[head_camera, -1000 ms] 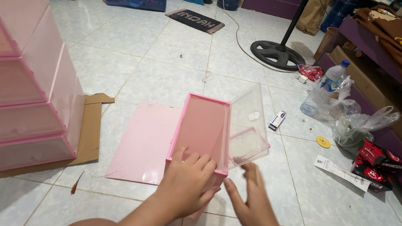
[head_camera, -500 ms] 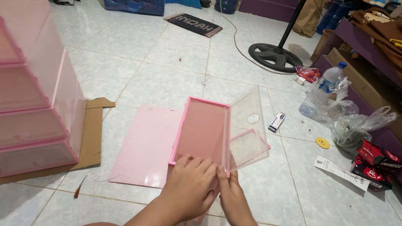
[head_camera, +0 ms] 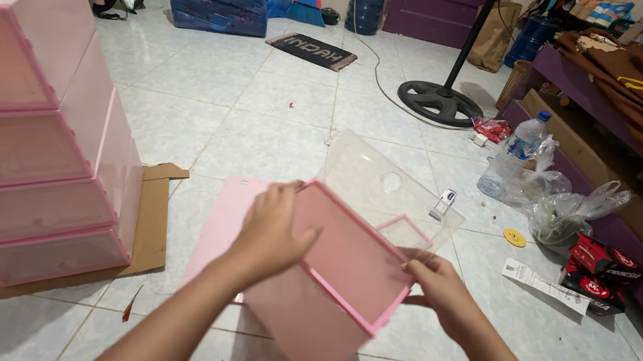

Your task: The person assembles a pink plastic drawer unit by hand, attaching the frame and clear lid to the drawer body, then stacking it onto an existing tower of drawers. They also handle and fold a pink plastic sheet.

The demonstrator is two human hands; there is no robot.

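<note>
- My left hand has its grip closed over the top edge of the pink box panel, raised off the tiled floor.
- My right hand pinches its lower right corner.
- The clear lid lies just behind.
- 4 pink boxes stand stacked at left.

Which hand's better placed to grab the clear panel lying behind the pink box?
Right, probably. The right hand holds the pink box at its right-hand corner, close to the clear panel. The left hand grips the box's far left edge, further off.
</note>
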